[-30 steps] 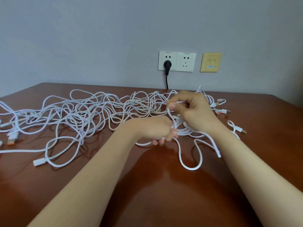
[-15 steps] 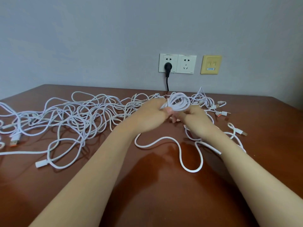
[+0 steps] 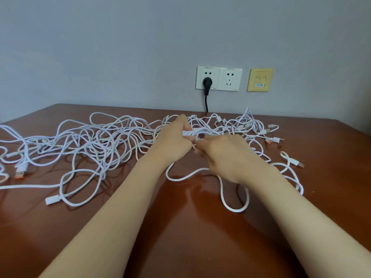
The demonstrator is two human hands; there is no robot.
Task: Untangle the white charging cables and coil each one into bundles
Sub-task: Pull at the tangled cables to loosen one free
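A wide tangle of white charging cables (image 3: 96,141) spreads over the brown table (image 3: 180,237) from the far left to the right of centre. My left hand (image 3: 173,141) grips a small coil of white cable (image 3: 197,131) at the middle of the table. My right hand (image 3: 222,153) meets it from the right and pinches the same cable with curled fingers. A loose length of that cable (image 3: 232,205) loops toward me below my right wrist. Several plug ends (image 3: 275,139) lie at the right.
A white double wall socket (image 3: 219,78) with a black plug (image 3: 207,83) and its black cord sits behind the table, beside a yellow wall plate (image 3: 260,79). An orange-tipped USB plug (image 3: 21,172) lies at the far left. The table's right edge slants nearby.
Both hands have moved away from me toward the wall. The coil that stood raised between them half a second ago now lies flatter between the fingers.
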